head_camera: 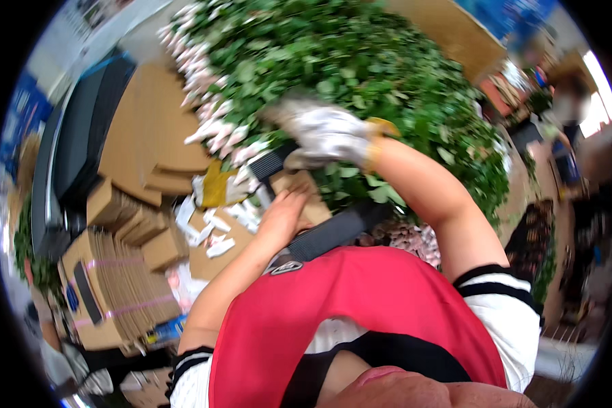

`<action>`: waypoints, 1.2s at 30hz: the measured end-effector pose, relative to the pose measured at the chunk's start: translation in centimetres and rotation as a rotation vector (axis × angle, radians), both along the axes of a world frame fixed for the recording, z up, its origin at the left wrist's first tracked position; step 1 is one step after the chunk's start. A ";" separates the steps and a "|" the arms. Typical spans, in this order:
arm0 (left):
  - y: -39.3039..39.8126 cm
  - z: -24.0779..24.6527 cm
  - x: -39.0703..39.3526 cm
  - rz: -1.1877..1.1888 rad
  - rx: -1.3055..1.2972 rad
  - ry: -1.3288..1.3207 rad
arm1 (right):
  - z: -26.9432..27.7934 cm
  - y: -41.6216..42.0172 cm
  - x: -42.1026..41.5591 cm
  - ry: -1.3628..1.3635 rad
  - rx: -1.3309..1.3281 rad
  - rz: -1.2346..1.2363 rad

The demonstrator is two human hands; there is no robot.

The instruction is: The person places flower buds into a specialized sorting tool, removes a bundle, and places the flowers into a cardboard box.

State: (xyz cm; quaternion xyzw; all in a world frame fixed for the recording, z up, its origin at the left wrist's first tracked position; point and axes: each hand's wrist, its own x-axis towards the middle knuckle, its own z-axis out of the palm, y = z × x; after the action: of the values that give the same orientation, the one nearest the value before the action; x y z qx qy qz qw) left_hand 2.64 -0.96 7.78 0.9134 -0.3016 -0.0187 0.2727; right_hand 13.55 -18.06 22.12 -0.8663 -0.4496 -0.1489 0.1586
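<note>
My bare left hand (284, 217) is on a piece of brown cardboard (313, 196), with its fingers bent over the surface. Dark ribbed, corrugated sheeting shows at both ends of that piece: one black ribbed end (271, 164) at its far side and a longer grey-black strip (331, 232) against my apron. My right hand (331, 133) wears a whitish work glove with a yellow cuff. It is blurred by motion, over the leaves just above the far ribbed end. Whether its fingers hold anything is unclear.
A deep heap of leafy flower stems (347, 66) lies ahead, its pale pink wrapped heads (204, 86) facing left. A yellow-and-white glove (217, 186) and white paper strips (219, 247) lie at left, beside stacked cardboard (127, 285). Pink blooms (413, 239) show near my apron.
</note>
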 end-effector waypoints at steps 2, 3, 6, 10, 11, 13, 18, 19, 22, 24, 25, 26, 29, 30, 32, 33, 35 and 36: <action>0.2 0.6 -0.5 -0.016 0.097 -0.002 | -0.7 -0.2 -0.2 0.312 -0.576 0.022; 0.5 0.5 -1.3 0.029 0.207 0.005 | -0.8 0.3 -1.6 0.295 -0.833 0.118; -0.9 0.5 -1.6 0.155 0.281 -0.457 | -15.1 -1.0 -2.7 -0.133 -0.177 0.087; 0.4 0.7 0.3 0.111 0.204 -0.179 | -12.6 -0.3 -5.0 0.161 -0.177 -0.002; 1.0 -0.1 0.0 0.108 0.206 -0.183 | -10.3 -1.6 -6.6 0.302 -0.008 -0.006; 1.6 -2.2 -0.7 0.099 0.186 -0.186 | -7.4 -5.2 -10.2 0.582 0.316 -0.023; 0.9 -1.8 -1.6 0.181 0.101 -0.149 | -12.3 -4.8 -15.9 -0.447 -0.122 -0.096; 1.8 -2.5 -1.1 0.133 0.087 -0.134 | -12.5 -3.8 -15.5 -0.573 -0.122 -0.136; 3.6 -1.8 0.5 -0.016 -0.097 0.052 | -9.4 -1.5 -11.9 -0.445 -0.048 -0.075; 5.5 -0.9 1.9 -0.008 -0.040 0.300 | -9.2 0.1 -9.9 0.037 0.135 -0.010; 6.5 -0.6 2.7 -0.001 -0.017 0.422 | -9.4 0.2 -8.5 0.082 0.063 -0.024; 7.4 -0.7 3.3 -0.102 -0.038 0.314 | -9.3 0.1 -6.8 0.127 -0.010 -0.038; 6.6 2.1 4.2 -0.176 0.010 0.467 | -9.6 -0.9 -4.7 0.149 -0.204 -0.049; 6.6 1.7 3.5 -0.158 -0.051 0.422 | -8.7 -0.8 -4.7 0.203 -0.168 -0.042; 4.0 0.6 1.3 0.028 -0.068 0.193 | -9.4 -0.5 -4.6 0.182 -0.096 -0.057; 2.3 -0.4 0.4 0.132 -0.071 -0.023 | -10.9 0.1 -4.3 0.240 -0.057 -0.093; -0.2 -1.4 -0.1 0.304 -0.081 -0.034 | -9.1 0.0 -3.9 0.335 -0.199 -0.056; -0.8 -1.7 -0.4 0.392 -0.086 -0.040 | -9.1 0.0 -3.9 0.326 -0.213 -0.073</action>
State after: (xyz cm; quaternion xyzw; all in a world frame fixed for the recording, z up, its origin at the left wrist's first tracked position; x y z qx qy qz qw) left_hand 2.22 -1.76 6.11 0.9424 -0.1241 0.0659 0.3037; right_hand 9.70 -18.10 13.01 -0.9065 -0.3997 0.0361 0.1314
